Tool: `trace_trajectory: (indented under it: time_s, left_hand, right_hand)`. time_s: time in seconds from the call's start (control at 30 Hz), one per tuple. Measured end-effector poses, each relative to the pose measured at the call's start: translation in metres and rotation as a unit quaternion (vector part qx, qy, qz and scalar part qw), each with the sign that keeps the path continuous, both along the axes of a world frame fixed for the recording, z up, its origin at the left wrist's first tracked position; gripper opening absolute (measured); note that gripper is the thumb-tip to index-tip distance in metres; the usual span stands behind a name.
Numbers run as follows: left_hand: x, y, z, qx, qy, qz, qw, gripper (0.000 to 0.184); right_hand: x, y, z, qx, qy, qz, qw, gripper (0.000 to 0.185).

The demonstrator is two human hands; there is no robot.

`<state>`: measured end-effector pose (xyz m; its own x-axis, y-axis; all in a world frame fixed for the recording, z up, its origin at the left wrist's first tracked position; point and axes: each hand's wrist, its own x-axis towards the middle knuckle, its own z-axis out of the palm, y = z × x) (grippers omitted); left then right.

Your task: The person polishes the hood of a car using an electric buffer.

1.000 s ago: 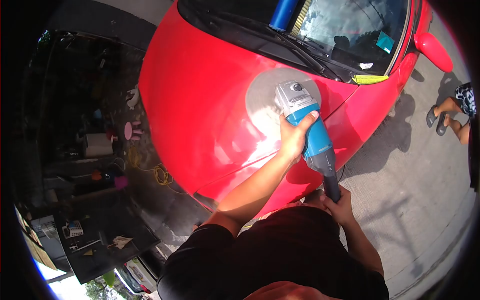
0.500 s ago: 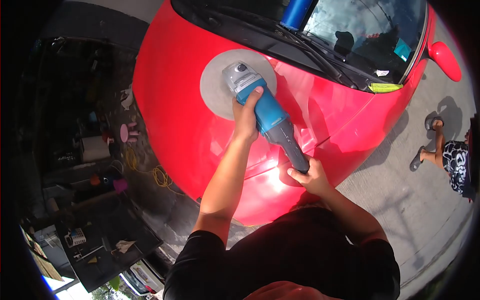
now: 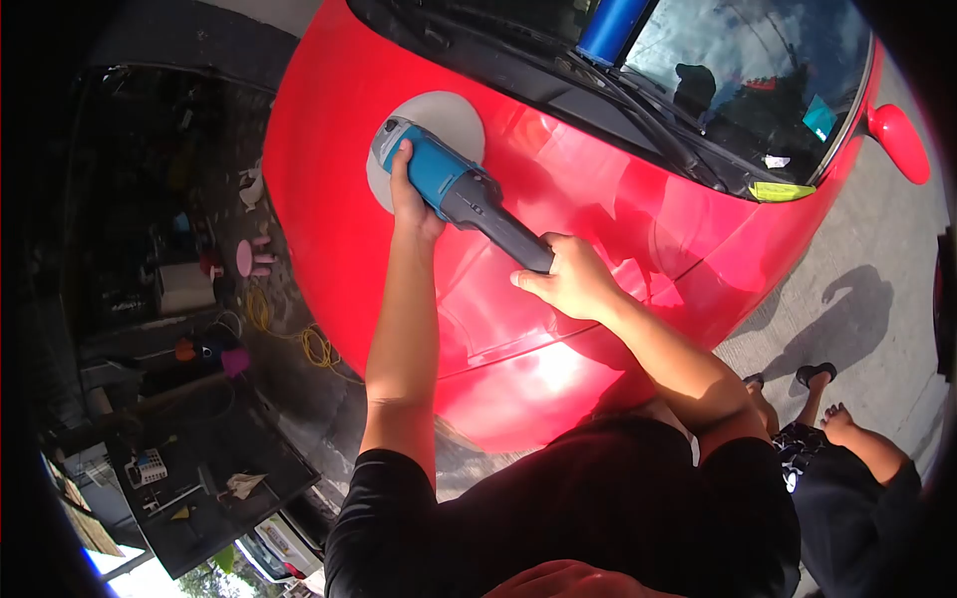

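A blue and dark grey car polisher [image 3: 439, 171] lies across the red hood [image 3: 558, 299], its round pale pad [image 3: 456, 117] against the paint near the far left side. My left hand [image 3: 411, 204] is closed round the blue body close to the pad, thumb along the top. Farther back, my right hand [image 3: 573, 279] grips the end of the dark handle. The pad partly disappears under the tool's head.
Beyond the hood are the windshield [image 3: 748, 90], wipers, a blue cylinder [image 3: 610, 35] and a yellow-green cloth [image 3: 781, 191]. Another person [image 3: 847, 478] stands close on my right. Yellow cord [image 3: 317, 347] and a pink stool [image 3: 256, 256] are on the left, behind a dark table [image 3: 219, 468].
Both hands have shifted the polisher left across the hood, and its handle has swung to a flatter angle. The other person has walked nearer on my right.
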<state>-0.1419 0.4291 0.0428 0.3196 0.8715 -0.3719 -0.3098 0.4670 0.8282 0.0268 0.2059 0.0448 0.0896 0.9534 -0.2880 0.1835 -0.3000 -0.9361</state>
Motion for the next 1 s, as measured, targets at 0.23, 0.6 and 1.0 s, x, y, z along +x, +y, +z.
trace_trajectory:
  time_s: [0.23,0.6,1.0]
  left_hand:
    - [0.032,-0.065,-0.005,-0.055,-0.064,0.005,0.996,0.078]
    - [0.108,-0.212,-0.009,-0.091,-0.071,-0.048,0.992,0.087]
    - [0.147,-0.334,-0.012,-0.129,-0.092,-0.065,0.985,0.071]
  right_hand:
    - [0.037,-0.064,0.029,-0.041,-0.049,-0.003,0.998,0.049]
    - [0.101,-0.217,0.057,-0.062,-0.114,-0.054,0.990,0.039]
    - [0.129,-0.343,0.061,-0.149,-0.072,-0.101,0.981,0.038]
